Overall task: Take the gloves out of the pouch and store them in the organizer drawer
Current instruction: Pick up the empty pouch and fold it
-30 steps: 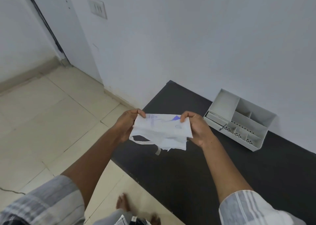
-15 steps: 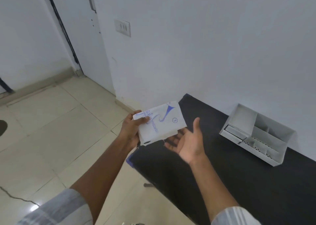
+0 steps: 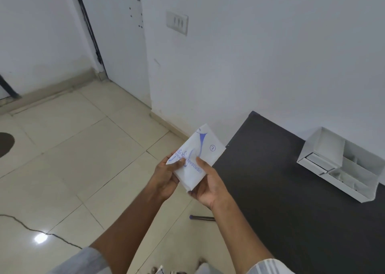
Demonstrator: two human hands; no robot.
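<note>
A white paper pouch (image 3: 205,148) with blue print is held in front of me, above the tiled floor just left of the table. My left hand (image 3: 165,174) pinches its near left corner with the thumb on top. My right hand (image 3: 209,183) cups the pouch from below, its thumb pressed on the printed face. No glove shows outside the pouch. The white organizer (image 3: 341,165) stands on the black table (image 3: 281,200) at the right by the wall, its small drawer (image 3: 316,162) at the left end slightly pulled out.
A cream tiled floor fills the left, with a thin black cable (image 3: 41,231) running across it. A white door (image 3: 116,34) and a wall switch (image 3: 177,22) are at the back. A table leg (image 3: 203,218) shows below the table's edge.
The pouch has swung away from the table toward the floor side. My right hand, open beneath it half a second ago, now holds it. The view has turned left.
</note>
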